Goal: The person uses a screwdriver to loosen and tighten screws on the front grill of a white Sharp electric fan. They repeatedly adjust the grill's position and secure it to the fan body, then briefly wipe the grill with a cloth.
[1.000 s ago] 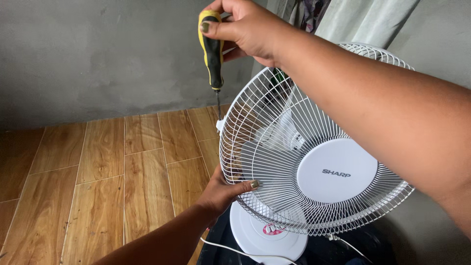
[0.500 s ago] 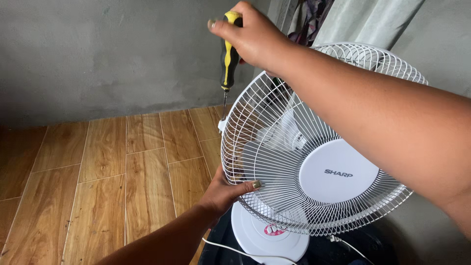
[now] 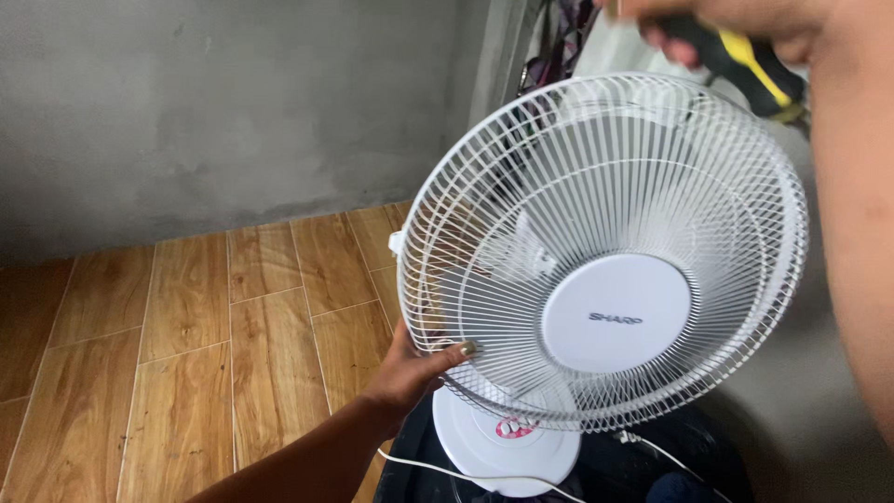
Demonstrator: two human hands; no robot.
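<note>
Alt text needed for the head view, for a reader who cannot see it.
A person's left hand grips the lower rim of a white fan's wire guard, while the right hand holds a yellow-and-black screwdriver above its top edge. The fan's round white base stands below, with wood-look floor and a grey wall behind.

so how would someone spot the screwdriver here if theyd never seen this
Find the big white fan. Above its top right rim, the right hand grips the screwdriver. Its black and yellow handle is the only bright colour there.
</note>
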